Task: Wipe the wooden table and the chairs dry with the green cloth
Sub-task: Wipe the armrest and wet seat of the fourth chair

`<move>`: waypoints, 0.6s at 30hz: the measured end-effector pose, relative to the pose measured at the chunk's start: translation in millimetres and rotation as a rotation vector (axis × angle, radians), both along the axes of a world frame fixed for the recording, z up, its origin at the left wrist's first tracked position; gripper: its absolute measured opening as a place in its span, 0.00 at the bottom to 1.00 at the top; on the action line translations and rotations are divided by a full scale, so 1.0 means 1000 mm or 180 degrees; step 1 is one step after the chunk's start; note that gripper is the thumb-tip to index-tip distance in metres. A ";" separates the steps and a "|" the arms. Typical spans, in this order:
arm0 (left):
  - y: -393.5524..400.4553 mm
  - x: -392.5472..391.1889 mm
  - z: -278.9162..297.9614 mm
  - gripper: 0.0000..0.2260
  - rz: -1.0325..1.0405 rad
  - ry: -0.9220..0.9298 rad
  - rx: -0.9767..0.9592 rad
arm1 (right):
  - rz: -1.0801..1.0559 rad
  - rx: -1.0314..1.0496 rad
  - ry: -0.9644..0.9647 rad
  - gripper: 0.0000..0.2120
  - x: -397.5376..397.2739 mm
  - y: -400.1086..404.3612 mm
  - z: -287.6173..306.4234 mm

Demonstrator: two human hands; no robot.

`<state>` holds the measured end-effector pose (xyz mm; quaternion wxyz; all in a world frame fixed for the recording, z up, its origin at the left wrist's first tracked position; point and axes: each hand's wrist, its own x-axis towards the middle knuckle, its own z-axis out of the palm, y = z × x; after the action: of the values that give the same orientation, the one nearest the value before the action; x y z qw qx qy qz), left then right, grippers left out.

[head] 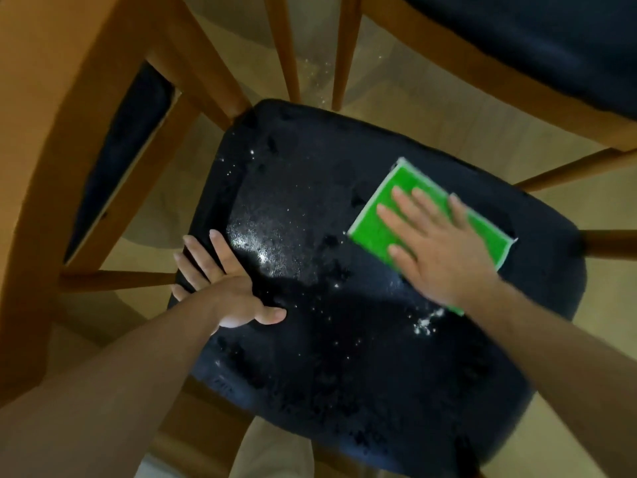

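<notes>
Right hand (444, 250) fingers flat on green cloth (375, 229), left hand (220, 284) splayed on chair seat (344, 339)

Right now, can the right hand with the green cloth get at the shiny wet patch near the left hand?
Probably yes: the right hand presses the green cloth flat, and bare dark seat lies between it and the wet patch.

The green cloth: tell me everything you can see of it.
The green cloth is a bright green rectangle with a pale, whitish edge, folded flat. It lies on the right part of the dark chair seat, tilted diagonally. The right hand presses on it with straight, spread fingers and hides its near corner. Wet droplets glint on the seat beside it.
</notes>
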<state>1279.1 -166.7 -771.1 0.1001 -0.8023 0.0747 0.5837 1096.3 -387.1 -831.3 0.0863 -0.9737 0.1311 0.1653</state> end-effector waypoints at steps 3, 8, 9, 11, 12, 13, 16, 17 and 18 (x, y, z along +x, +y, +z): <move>0.004 0.002 -0.005 0.66 0.0088 0.0042 -0.0057 | -0.0841 -0.0130 -0.0058 0.27 0.003 -0.034 -0.006; 0.005 0.002 -0.005 0.66 0.0037 0.0022 -0.0026 | -0.1716 -0.0183 0.0030 0.30 -0.023 0.031 -0.003; 0.004 0.001 -0.004 0.66 0.0005 0.0002 -0.0025 | -0.1736 -0.0181 0.0084 0.30 -0.032 0.059 -0.002; 0.000 0.000 -0.001 0.65 0.0028 -0.0023 -0.0044 | -0.1619 -0.0128 0.0121 0.30 -0.045 0.112 0.000; -0.001 -0.001 0.000 0.65 0.0048 -0.0020 -0.0058 | -0.1509 -0.0054 0.0115 0.30 -0.048 0.131 0.001; -0.001 -0.001 0.000 0.65 0.0060 -0.0012 -0.0064 | -0.1369 0.0021 0.0110 0.30 -0.049 0.142 0.001; -0.001 -0.001 0.000 0.64 0.0052 0.0039 -0.0058 | -0.0576 0.0065 0.0025 0.28 -0.051 0.112 -0.003; 0.000 -0.001 0.001 0.64 0.0084 0.0093 -0.0064 | -0.0356 0.0020 -0.0037 0.27 -0.048 0.090 -0.003; 0.000 0.000 0.000 0.62 0.0154 0.0164 -0.0064 | -0.0276 -0.0066 -0.0112 0.26 -0.044 0.066 -0.004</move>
<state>1279.3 -166.3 -770.6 0.0759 -0.7895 0.0638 0.6057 1052.0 -321.4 -835.0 0.0855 -0.9707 0.1733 0.1429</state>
